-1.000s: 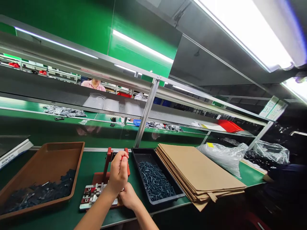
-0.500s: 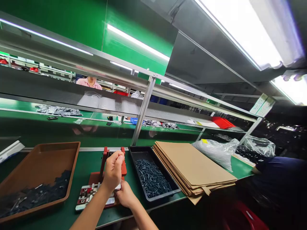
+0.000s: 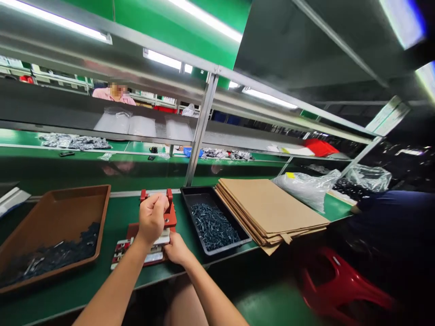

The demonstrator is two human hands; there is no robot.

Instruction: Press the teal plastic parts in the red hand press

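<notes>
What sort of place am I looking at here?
Likely a factory assembly line: a long green workbench, a red jig, a black tray of small dark parts, and a co-worker beyond the shelves.

No word, brand or number is reading clearly anywhere along this assembly line, with all the print staying too small or too blurred to make out. A white-and-green printed carton [image 3: 387, 116] is perching at the end of the upper shelf with its lines of type unreadable, while a yellow tag [image 3: 290, 175] is showing no legible marks on a clear plastic bag [image 3: 307, 190]. Small white labels [image 3: 153, 257] are sitting on a metal jig plate [image 3: 122, 248] at the bench, their markings also defying reading.
</notes>
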